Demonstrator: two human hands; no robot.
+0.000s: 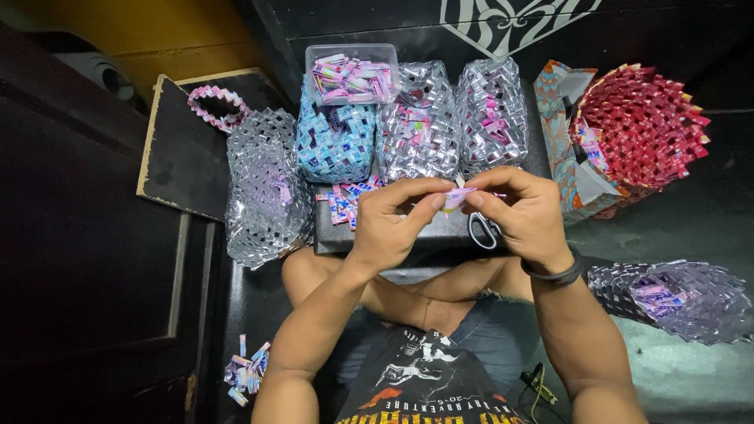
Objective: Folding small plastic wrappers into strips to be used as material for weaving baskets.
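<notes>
Both hands meet over a dark box on my lap. My left hand point(397, 216) and my right hand point(518, 212) pinch a small folded pink-and-white wrapper strip point(456, 198) between thumbs and fingertips. Scissors point(484, 230) with grey handles lie on the dark box point(345, 235) just under my right hand. A black band circles my right wrist. A little heap of folded pink and blue strips point(345, 200) rests on the box to the left of my left hand.
Woven foil baskets stand behind the box: silver point(267, 188), blue point(334, 141), two more silver point(416, 133), red point(640, 126). A clear tub of strips point(352, 74) sits on top. Another silver basket point(675, 298) lies at right. Loose strips point(245, 371) lie on the floor at left.
</notes>
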